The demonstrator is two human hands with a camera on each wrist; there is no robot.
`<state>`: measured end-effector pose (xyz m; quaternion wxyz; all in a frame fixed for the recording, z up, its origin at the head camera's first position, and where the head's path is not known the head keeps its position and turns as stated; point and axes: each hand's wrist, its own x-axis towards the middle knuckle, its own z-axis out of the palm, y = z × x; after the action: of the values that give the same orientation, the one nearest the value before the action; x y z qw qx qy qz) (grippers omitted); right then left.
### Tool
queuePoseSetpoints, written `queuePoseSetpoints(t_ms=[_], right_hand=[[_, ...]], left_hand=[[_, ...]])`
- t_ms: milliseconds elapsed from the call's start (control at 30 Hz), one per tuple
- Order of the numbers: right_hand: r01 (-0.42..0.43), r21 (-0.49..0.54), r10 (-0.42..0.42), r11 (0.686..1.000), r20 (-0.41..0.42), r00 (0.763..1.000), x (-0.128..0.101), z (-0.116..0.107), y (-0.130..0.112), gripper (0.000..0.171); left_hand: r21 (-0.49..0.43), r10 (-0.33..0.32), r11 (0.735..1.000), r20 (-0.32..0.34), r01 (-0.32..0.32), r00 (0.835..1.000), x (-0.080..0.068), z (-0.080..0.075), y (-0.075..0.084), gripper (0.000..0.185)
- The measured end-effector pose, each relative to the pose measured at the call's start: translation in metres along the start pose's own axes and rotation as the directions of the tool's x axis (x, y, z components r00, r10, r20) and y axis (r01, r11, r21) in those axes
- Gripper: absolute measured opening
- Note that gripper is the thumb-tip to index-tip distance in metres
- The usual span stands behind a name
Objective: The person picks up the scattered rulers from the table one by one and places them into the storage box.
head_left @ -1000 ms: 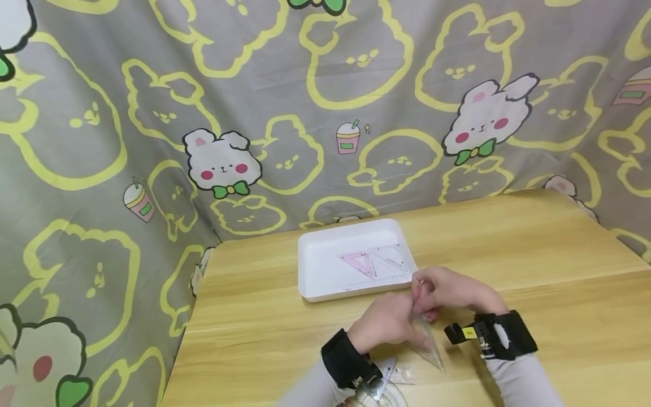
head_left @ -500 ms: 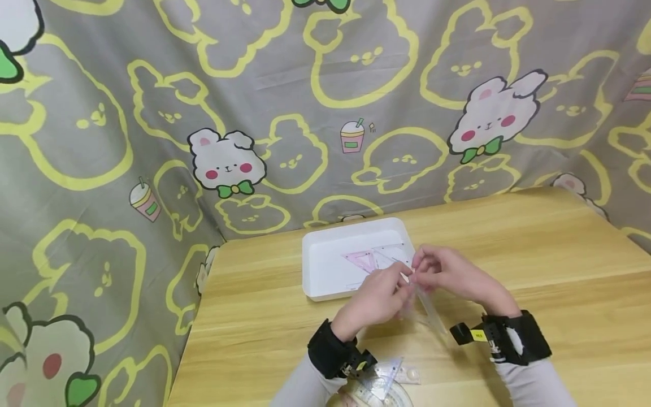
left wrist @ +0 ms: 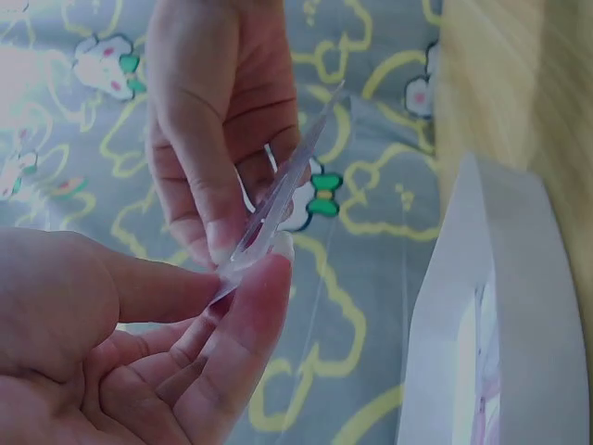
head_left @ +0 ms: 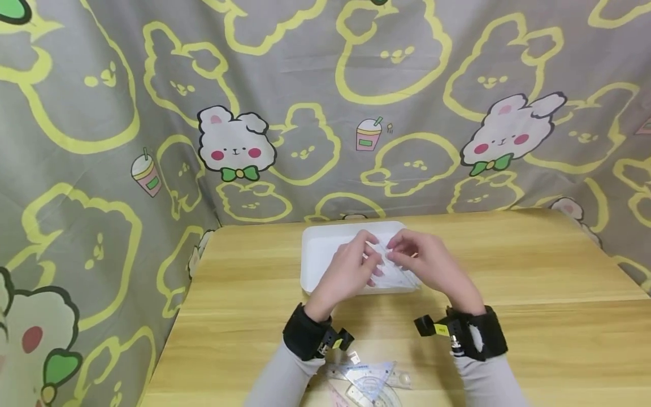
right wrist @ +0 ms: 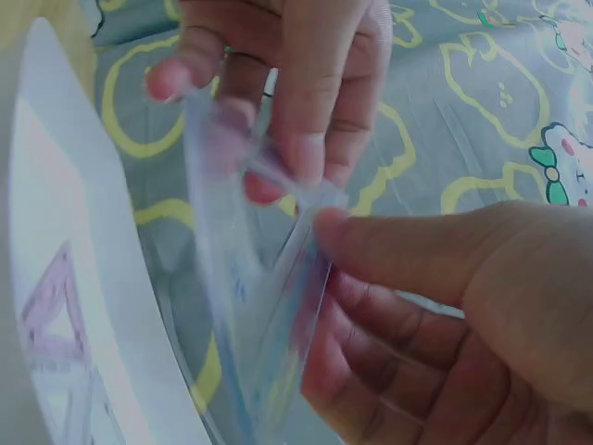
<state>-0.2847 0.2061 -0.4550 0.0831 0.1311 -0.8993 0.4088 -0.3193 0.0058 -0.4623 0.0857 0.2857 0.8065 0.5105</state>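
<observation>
So there's a wooden table [head_left: 534, 271] backed by a grey curtain [head_left: 102, 113] covered in yellow bunny outlines, white rabbits with green bows, and little drink cups. At the near edge of the table sits a loose pile of clear drawing tools [head_left: 368, 384]: a set square on top, plus what looks like a protractor.

Both hands raised together, left grip [head_left: 351, 268] and right grip [head_left: 422, 263] pinching, fingers curled.
</observation>
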Motion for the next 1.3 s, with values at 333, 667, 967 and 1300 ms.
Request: queuePoseSetpoints(t_ms=[333, 667, 967, 1300], right_hand=[[-0.009, -0.030, 0.007, 1.000, -0.072, 0.997, 0.006, 0.018, 0.017, 0.020], [0.063, -0.044, -0.062, 0.997, 0.027, 0.998, 0.022, 0.058, 0.031, 0.037], [0.064, -0.081, -0.057, 0.995, 0.083, 0.995, 0.026, 0.078, 0.037, 0.034], [0.037, -0.051, -0.031, 0.998, 0.113, 0.993, 0.025, 0.082, 0.042, 0.033]], left_hand=[[-0.023, -0.068, 0.998, -0.103, 0.066, 0.992, 0.018, -0.010, -0.021, 0.026], [0.038, -0.150, 0.986, -0.192, 0.160, 0.970, 0.025, -0.028, -0.048, 0.024], [0.076, -0.320, 0.937, -0.206, 0.341, 0.925, 0.030, -0.028, -0.071, 0.024], [0.089, -0.384, 0.911, -0.166, 0.402, 0.908, 0.031, -0.026, -0.086, 0.028]])
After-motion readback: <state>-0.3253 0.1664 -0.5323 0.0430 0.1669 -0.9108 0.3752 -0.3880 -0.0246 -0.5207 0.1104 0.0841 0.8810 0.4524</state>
